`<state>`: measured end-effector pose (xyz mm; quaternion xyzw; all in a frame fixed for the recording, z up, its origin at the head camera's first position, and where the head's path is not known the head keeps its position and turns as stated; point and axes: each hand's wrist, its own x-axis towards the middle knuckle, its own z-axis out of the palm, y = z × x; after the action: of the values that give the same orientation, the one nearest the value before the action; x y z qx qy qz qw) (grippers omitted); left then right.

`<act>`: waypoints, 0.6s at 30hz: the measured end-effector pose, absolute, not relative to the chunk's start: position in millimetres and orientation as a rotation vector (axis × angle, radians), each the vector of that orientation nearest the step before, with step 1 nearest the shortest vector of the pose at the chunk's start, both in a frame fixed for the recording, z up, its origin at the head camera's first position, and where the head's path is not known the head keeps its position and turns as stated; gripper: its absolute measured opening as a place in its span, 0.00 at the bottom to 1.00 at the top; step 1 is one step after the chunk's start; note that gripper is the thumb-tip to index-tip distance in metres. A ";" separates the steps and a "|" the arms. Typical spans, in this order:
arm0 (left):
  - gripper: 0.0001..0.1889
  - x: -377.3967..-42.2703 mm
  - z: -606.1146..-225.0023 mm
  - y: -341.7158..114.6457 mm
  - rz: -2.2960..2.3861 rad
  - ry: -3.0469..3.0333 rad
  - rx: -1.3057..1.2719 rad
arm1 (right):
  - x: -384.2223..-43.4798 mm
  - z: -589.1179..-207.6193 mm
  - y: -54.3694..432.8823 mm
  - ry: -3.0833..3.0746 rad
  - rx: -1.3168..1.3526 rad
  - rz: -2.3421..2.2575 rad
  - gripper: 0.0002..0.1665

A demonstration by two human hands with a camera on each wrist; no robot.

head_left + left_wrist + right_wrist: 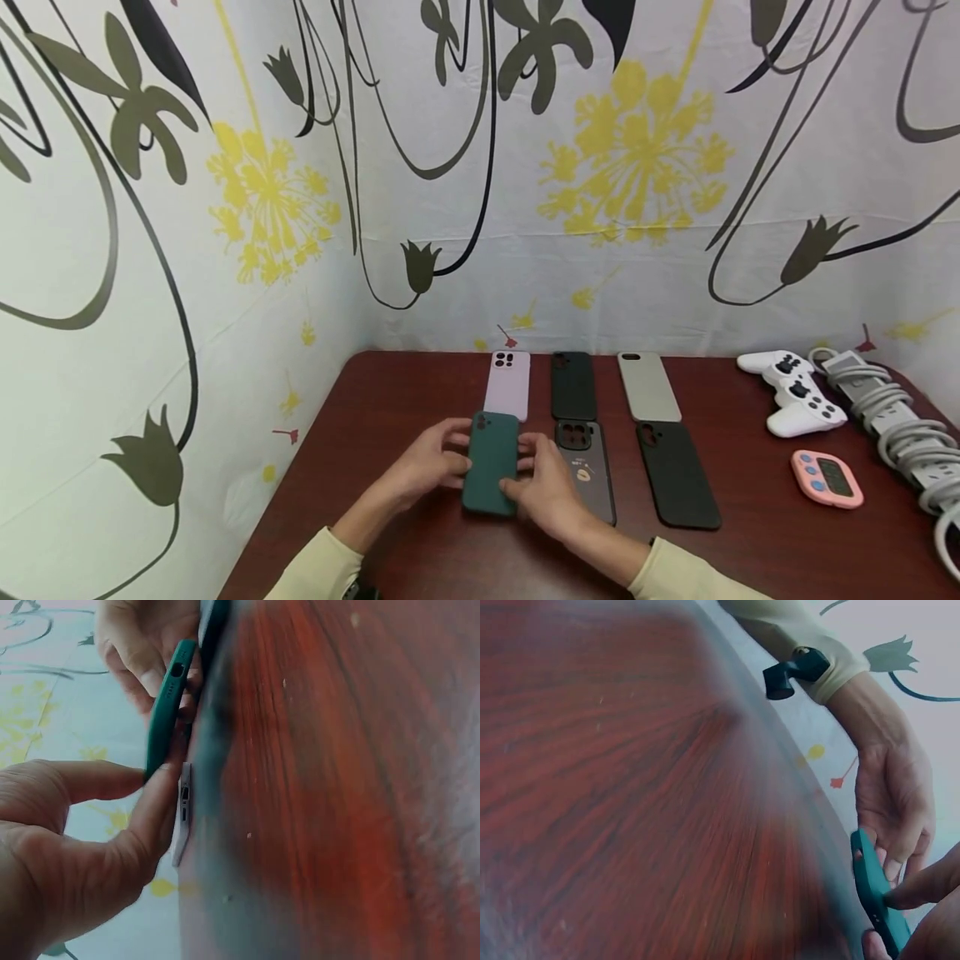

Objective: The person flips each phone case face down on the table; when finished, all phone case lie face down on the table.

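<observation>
A teal phone case (pixel 491 463) is held back side up between both hands, close over the table. My left hand (pixel 429 462) pinches its left edge; in the left wrist view the thumb and a finger meet at the edge of the case (pixel 166 712). On the other side my right hand (pixel 551 487) grips the right edge, its thumb lying on the back and its fingers (pixel 871 943) at the underside. Just behind lies a lilac phone case (pixel 508 387), partly covered by the teal one. Beside the right hand, a grey translucent case (pixel 592 479) is partly hidden by that hand.
Further right lie a dark green case (pixel 573 387), a pale grey case (pixel 648 387) and a black case (pixel 678 479). A white game controller (pixel 798 396), a pink timer (pixel 827 479) and a cable-wrapped power strip (pixel 896 417) occupy the table's right side. Patterned cloth (pixel 465 292) hangs behind.
</observation>
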<state>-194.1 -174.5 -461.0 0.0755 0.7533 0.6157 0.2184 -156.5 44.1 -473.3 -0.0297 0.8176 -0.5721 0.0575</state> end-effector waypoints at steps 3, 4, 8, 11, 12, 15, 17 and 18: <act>0.37 -194.3 -461.2 -171.5 1.604 2.189 0.215 | -156.7 -475.0 45.5 2.509 -0.127 -1.698 0.40; 0.37 -194.2 -461.3 -170.2 1.570 2.222 0.219 | -156.9 -475.7 46.0 2.521 -0.142 -1.685 0.40; 0.37 -193.9 -460.8 -164.7 1.423 2.375 0.261 | -157.6 -477.2 48.2 2.565 -0.186 -1.633 0.41; 0.36 -193.2 -459.1 -160.5 1.268 2.517 0.340 | -157.6 -476.5 49.9 2.581 -0.210 -1.591 0.41; 0.35 -193.0 -458.3 -159.2 1.216 2.560 0.362 | -157.4 -476.1 50.3 2.582 -0.217 -1.582 0.42; 0.34 -192.5 -455.5 -156.3 1.121 2.623 0.412 | -156.3 -475.8 50.6 2.613 -0.248 -1.527 0.43; 0.34 -192.8 -454.2 -155.0 1.095 2.632 0.411 | -155.4 -475.8 50.0 2.645 -0.277 -1.487 0.44; 0.34 -192.9 -453.9 -154.5 1.084 2.636 0.410 | -155.2 -476.2 49.6 2.664 -0.292 -1.464 0.44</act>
<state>-192.9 -154.5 -453.9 0.1411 0.9076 0.3731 0.1307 -155.2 49.6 -476.2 -0.0954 0.8716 -0.4788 0.0438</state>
